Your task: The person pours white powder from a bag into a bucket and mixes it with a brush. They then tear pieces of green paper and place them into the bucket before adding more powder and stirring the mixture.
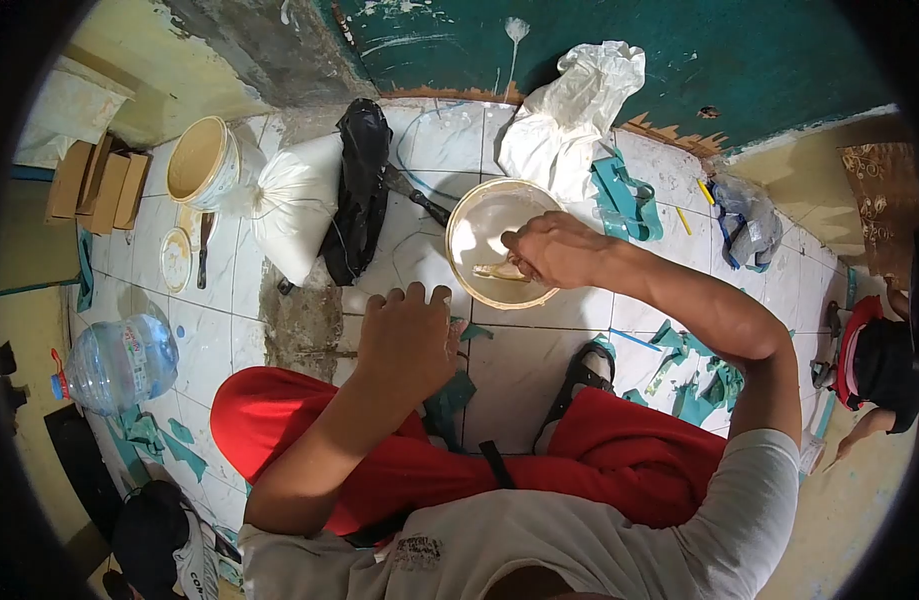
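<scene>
My right hand (557,250) reaches into a round plastic bucket (455,262) on the tiled floor. Its fingers are closed round a pale, flat stick-like tool (499,271), partly hidden by the hand. Whitish material coats the inside of the bucket. Over my left knee, my left hand (407,335) hangs palm down with the fingers bent and slightly apart; nothing shows in it. A black-handled scraper (419,197) lies against the bucket's left side. Left of that are a crumpled black bag (361,190) and a tied, filled white plastic bag (301,205).
A second bucket (201,165), its lid (176,260) and another scraper (203,250) are at the left. A large water bottle (124,365) lies nearby. White sacking (569,125) lies by the green wall. Green scraps (704,385) litter the right floor. Another person (884,365) is at far right.
</scene>
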Demonstrator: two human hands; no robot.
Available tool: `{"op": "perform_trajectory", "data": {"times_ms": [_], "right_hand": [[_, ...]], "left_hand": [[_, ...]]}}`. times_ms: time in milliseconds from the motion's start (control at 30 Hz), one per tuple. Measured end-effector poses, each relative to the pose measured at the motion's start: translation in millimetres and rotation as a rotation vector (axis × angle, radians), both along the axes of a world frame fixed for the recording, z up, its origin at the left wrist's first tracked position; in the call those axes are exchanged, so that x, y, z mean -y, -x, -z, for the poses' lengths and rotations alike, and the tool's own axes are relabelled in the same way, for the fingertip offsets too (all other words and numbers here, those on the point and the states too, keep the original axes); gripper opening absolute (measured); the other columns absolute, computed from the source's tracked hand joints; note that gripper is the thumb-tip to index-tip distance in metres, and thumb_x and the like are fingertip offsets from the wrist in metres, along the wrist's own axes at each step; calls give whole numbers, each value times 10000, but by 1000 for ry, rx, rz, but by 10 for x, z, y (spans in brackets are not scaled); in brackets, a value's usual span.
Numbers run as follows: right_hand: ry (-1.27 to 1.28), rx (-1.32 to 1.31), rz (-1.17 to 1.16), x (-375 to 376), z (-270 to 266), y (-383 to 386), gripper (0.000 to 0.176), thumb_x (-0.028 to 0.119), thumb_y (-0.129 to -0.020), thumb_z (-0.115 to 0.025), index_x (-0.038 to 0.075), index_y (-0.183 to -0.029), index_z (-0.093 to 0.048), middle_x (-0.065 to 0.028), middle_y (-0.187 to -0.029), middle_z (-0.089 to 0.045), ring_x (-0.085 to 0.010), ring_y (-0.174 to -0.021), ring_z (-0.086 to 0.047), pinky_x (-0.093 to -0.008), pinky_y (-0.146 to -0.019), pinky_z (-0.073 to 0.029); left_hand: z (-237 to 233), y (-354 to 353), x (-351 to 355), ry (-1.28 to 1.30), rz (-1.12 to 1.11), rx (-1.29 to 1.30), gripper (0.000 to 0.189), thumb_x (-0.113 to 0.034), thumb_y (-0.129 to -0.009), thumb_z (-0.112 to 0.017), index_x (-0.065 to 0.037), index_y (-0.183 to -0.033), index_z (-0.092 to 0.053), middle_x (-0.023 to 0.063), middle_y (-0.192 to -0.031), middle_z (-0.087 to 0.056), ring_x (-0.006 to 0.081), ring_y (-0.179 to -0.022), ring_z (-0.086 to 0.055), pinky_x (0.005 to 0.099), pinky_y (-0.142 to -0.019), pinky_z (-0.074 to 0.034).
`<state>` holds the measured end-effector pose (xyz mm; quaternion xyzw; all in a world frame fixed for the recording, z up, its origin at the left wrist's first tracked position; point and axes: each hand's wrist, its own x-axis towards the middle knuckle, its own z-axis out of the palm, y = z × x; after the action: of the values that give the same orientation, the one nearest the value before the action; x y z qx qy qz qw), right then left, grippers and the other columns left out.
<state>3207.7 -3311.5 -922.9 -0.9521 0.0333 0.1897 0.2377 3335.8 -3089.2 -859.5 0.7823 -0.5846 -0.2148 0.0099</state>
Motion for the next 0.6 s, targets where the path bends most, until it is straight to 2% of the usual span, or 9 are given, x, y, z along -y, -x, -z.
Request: {"op": "perform_trajectory", "data": {"times_ms": [33,100,233,333,367,400,467,533,600], "right_hand": [[0,1,0,28,-45,-4,265,122,-885,-569,-1,-1114,-619,-202,-961,-689,-374,-970,-662,-453,-894,-494],[24,29,57,71,-200,-44,149,107,-863,-588,0,-964,-615,-173,-875,-682,-350,-877,-665,-427,-796,-520],[154,249,108,95,-141,-50,145,113,-876,-581,-8,-949,-614,-200,-800,-678,-380,-779,-672,-465,-747,-525],[163,257,109,7,82,-12,186,96,-873,-551,-38,-976,-628,-238,-834,-683,-396,-853,-678,-466,-750,-536],[118,146,127,-31,111,-43,184,86,-863,-558,-35,-981,-630,-239,-900,-689,-381,-920,-675,-454,-805,-526],[118,146,126,-37,120,-46,184,86,-863,-558,-35,-981,-630,-239,-900,-689,-381,-920,-675,-454,-805,-526],[-37,-75,84,-51,100,-54,197,93,-876,-542,-35,-999,-627,-234,-952,-694,-382,-975,-665,-445,-850,-512],[6,-39,47,-45,284,-36,199,111,-862,-562,-22,-994,-627,-215,-927,-702,-382,-926,-676,-454,-830,-513],[220,151,48,-58,398,-40,212,114,-832,-586,-11,-996,-629,-201,-900,-704,-360,-880,-687,-462,-813,-512]], "left_hand": [[-8,4,0,-2,1,0,353,-302,-894,-650,-11,-1092,-622,167,-967,-632,340,-941,-628,467,-851,-473],[-13,9,4,6,7,-2,355,-303,-894,-650,-11,-1095,-621,167,-969,-632,339,-939,-629,468,-848,-473],[24,25,19,3,24,12,361,-301,-890,-654,-11,-1104,-620,166,-958,-633,333,-926,-634,468,-832,-473],[18,31,28,5,34,8,352,-298,-889,-656,-13,-1093,-620,164,-942,-633,333,-915,-637,465,-819,-472],[12,32,31,5,35,9,352,-298,-889,-656,-13,-1093,-620,164,-942,-633,333,-915,-637,465,-819,-472],[4,35,33,-2,37,11,346,-297,-888,-657,-14,-1084,-619,163,-937,-634,332,-910,-637,464,-818,-471],[2,40,28,-10,35,12,341,-295,-888,-659,-14,-1076,-618,162,-932,-634,332,-905,-638,462,-817,-470],[1,36,26,9,35,9,336,-301,-889,-657,-15,-1060,-617,161,-936,-635,331,-904,-637,462,-819,-468],[7,31,26,16,35,10,340,-306,-889,-655,-15,-1062,-617,159,-935,-635,329,-905,-638,461,-820,-468]]}}
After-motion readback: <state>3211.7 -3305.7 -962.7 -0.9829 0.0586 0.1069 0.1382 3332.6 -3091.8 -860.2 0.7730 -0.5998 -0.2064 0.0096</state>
